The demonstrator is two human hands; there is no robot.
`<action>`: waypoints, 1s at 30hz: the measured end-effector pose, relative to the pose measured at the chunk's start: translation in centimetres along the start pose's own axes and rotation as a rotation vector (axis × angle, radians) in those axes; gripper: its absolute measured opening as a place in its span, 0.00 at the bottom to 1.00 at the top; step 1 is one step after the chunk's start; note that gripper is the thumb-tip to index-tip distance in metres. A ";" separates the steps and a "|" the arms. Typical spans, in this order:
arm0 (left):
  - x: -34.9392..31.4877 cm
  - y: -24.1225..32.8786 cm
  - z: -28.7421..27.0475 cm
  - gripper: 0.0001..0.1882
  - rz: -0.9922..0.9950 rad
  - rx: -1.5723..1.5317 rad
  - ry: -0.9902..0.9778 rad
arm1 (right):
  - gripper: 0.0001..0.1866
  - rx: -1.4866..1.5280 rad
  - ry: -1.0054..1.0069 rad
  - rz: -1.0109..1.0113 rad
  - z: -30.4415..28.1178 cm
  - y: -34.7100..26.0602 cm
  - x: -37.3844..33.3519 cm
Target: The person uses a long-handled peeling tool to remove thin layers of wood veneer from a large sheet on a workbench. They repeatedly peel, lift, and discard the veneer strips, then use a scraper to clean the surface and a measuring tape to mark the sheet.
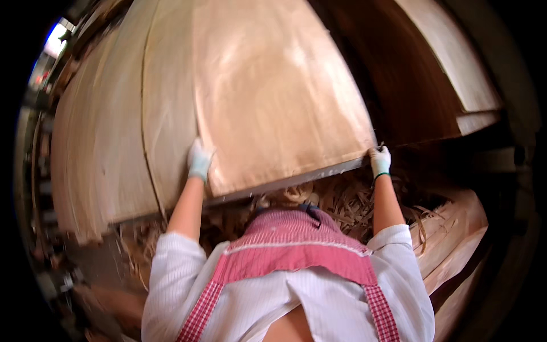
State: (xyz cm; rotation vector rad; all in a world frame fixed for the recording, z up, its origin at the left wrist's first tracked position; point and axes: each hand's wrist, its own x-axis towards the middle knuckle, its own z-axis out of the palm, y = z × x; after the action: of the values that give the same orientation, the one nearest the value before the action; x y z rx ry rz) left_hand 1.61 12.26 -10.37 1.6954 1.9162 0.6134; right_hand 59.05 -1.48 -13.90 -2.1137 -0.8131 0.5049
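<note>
A large, pale wood veneer sheet (273,102) stretches away in front of me, its near edge close to my waist. My left hand (199,161), in a white glove with a pale green cuff, is closed at the sheet's left edge near the front corner; its fingers are somewhat blurred. At the near right corner, my gloved right hand (380,160) grips the edge. A small dark thing shows by its fingertips, too small to make out. Under the sheet's near edge runs a grey edge (285,180) of a support.
More veneer sheets (114,131) lie side by side to the left. Darker sheets (404,74) are at the far right. Curled veneer scraps (347,199) lie below the near edge, and larger pale pieces (456,228) are piled by my right arm.
</note>
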 end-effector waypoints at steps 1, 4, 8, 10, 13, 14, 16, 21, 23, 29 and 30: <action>-0.1 0.3 0.0 0.31 -0.052 0.106 0.038 | 0.13 -0.020 0.070 -0.038 -0.2 0.7 -0.1; -2.2 5.8 -1.4 0.44 -0.053 0.564 0.115 | 0.14 0.085 0.213 0.017 -2.3 1.2 -1.9; -2.6 8.8 1.8 0.41 0.246 0.654 0.183 | 0.20 0.130 0.240 0.172 -5.8 8.8 -3.4; -3.5 11.8 5.8 0.38 0.320 0.639 0.162 | 0.25 0.067 0.141 0.226 -7.0 12.2 -4.2; -3.9 20.9 12.7 0.34 0.466 0.517 0.078 | 0.38 -0.247 0.060 0.413 -8.7 21.4 -3.8; -3.3 23.5 15.9 0.32 0.478 0.471 0.113 | 0.39 -0.410 -0.107 0.361 -10.3 25.6 -3.2; -2.6 24.0 19.6 0.32 0.313 0.504 0.218 | 0.34 -0.443 -0.371 0.401 -11.4 25.2 -1.9; -2.1 24.9 23.4 0.30 0.061 0.712 0.355 | 0.29 -0.453 -0.707 0.451 -17.3 26.6 2.8; -1.6 25.8 24.2 0.29 0.064 0.714 0.337 | 0.28 -0.393 -0.658 0.492 -19.0 28.7 6.2; -2.3 25.9 24.0 0.29 0.037 0.689 0.333 | 0.26 -0.559 -0.682 0.266 -17.1 22.1 18.2; -2.1 26.5 24.2 0.29 0.041 0.659 0.325 | 0.25 -0.547 -0.722 0.251 -16.2 20.1 20.1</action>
State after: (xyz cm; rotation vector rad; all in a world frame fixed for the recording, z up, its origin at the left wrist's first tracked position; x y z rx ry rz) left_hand 37.45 13.44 -12.08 2.1266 2.5132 0.2909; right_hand 90.55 -5.72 -21.69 -2.5736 -1.1843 1.3576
